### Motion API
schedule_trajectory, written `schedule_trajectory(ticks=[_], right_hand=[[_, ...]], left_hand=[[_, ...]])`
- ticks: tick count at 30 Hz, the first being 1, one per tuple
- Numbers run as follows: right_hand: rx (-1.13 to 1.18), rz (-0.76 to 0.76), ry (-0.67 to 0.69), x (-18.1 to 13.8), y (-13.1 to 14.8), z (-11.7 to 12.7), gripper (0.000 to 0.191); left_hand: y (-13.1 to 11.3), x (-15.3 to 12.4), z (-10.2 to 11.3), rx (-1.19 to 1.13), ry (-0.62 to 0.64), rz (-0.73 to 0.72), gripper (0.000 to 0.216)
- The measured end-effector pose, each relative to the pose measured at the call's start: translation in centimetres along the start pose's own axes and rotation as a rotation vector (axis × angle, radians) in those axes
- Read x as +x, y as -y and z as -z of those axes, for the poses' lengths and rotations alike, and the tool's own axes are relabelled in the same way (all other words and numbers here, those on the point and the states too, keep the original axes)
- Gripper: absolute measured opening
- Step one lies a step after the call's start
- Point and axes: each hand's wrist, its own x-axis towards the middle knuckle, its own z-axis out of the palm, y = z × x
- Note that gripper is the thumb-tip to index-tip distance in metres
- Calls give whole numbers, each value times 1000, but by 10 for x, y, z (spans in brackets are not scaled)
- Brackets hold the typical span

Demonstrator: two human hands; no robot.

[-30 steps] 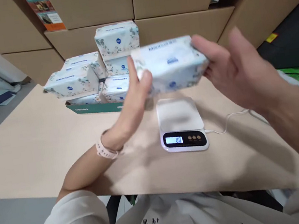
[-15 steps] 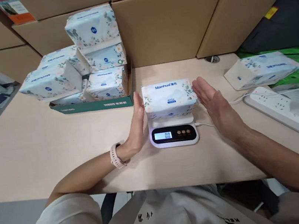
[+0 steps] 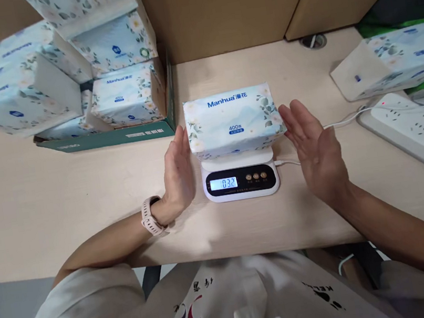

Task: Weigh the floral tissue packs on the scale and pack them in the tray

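The left hand (image 3: 179, 172) and right hand (image 3: 318, 154) are spread, palms inward, one at each end of a pale blue-and-white tissue pack (image 3: 234, 116) printed with flowers, leaves and blue lettering; I cannot tell whether they touch it. Between them, the pack sits on a white scale (image 3: 236, 161), its display (image 3: 223, 184) changed from 0.0 to seemingly 03.2.

At my twelve o'clock a tissue pack (image 3: 231, 116) sits on the scale (image 3: 241, 181); tray (image 3: 105, 139) holding more packs (image 3: 125, 95) at eleven; power strip (image 3: 403, 122) at two.

room before scale (image 3: 241, 180); cardboard boxes (image 3: 221, 9) block behind.
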Motion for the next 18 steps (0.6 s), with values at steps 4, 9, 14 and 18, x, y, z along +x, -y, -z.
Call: schedule_trajectory(ticks=[4,9,14,18], right_hand=[[129,-14,-18,1,-5,1,66],[179,27,-69,3,-7,-4,61],[200,30,-67,3,-6,-6,56],[195,12,-80,2,-5,-6,59]], left_hand=[[0,0,1,-32,-6,17,77],[9,3,4,-147,-28,-37,71],[16,5,6,-187,-18,-61,67],[17,6,6,-183,-16,-75,66]])
